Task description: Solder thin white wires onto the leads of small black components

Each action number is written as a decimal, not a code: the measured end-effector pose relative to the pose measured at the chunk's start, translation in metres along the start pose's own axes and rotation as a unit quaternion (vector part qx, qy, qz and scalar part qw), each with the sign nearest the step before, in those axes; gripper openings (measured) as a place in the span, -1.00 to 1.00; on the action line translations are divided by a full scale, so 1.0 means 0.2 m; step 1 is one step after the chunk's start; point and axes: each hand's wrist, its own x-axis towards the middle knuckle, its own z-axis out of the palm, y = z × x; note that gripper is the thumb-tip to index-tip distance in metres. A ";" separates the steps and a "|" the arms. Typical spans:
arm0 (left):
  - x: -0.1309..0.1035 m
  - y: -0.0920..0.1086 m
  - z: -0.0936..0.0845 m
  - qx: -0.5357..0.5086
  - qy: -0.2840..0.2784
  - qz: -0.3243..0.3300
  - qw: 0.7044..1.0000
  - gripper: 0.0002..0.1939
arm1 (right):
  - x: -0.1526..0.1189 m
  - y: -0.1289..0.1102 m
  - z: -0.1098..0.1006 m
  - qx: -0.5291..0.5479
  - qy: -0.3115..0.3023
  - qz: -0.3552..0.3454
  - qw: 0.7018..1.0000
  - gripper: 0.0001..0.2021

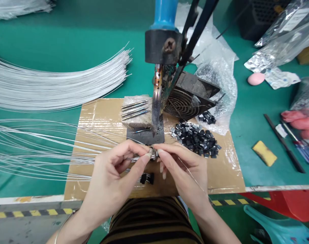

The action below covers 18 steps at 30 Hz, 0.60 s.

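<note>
My left hand (116, 176) pinches the end of a thin grey-white wire (135, 158) between thumb and fingertips. From the other side, my right hand (186, 169) pinches a small metal-and-black connector (156, 154) that meets the wire end; the fingertips partly hide it. A thin solder-like strand (191, 174) runs across my right palm towards the wrist. Just above both hands the soldering iron (157, 91) points downward from its stand, its tip near the connector. Several wires with black connectors (146, 178) lie below the fingers.
A heap of black connectors (196, 139) sits on the cardboard (228, 169) at right, with a fan (187, 101) behind. A pad with metal rods (136, 110) lies beside the iron. A wire bundle (68, 88), yellow sponge (264, 153) and black stick (284, 144) lie on the green table.
</note>
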 end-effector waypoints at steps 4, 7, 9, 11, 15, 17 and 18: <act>0.01 0.01 0.00 -0.025 -0.020 -0.001 0.999 -0.91 | 0.00 0.00 0.01 -0.021 -0.003 -0.011 1.000 -0.84; 0.02 0.02 0.01 -0.037 -0.020 0.010 0.999 -0.87 | 0.01 -0.01 0.01 -0.030 -0.004 -0.022 0.999 -0.82; 0.02 0.02 0.01 -0.039 -0.017 0.017 0.999 -0.84 | 0.01 -0.02 0.00 -0.033 -0.007 -0.028 0.999 -0.80; 0.03 0.02 0.01 -0.039 -0.018 0.019 0.999 -0.82 | 0.01 -0.02 0.00 -0.035 -0.010 -0.027 0.999 -0.78; 0.04 0.02 0.02 -0.042 -0.019 0.021 0.999 -0.81 | 0.01 -0.02 0.00 -0.039 -0.012 -0.028 0.999 -0.79; 0.04 0.02 0.02 -0.041 -0.020 0.020 0.999 -0.81 | 0.02 -0.02 0.00 -0.040 -0.013 -0.031 0.999 -0.80; 0.04 0.02 0.02 -0.040 -0.020 0.018 0.999 -0.81 | 0.02 -0.02 0.00 -0.042 -0.012 -0.031 0.999 -0.81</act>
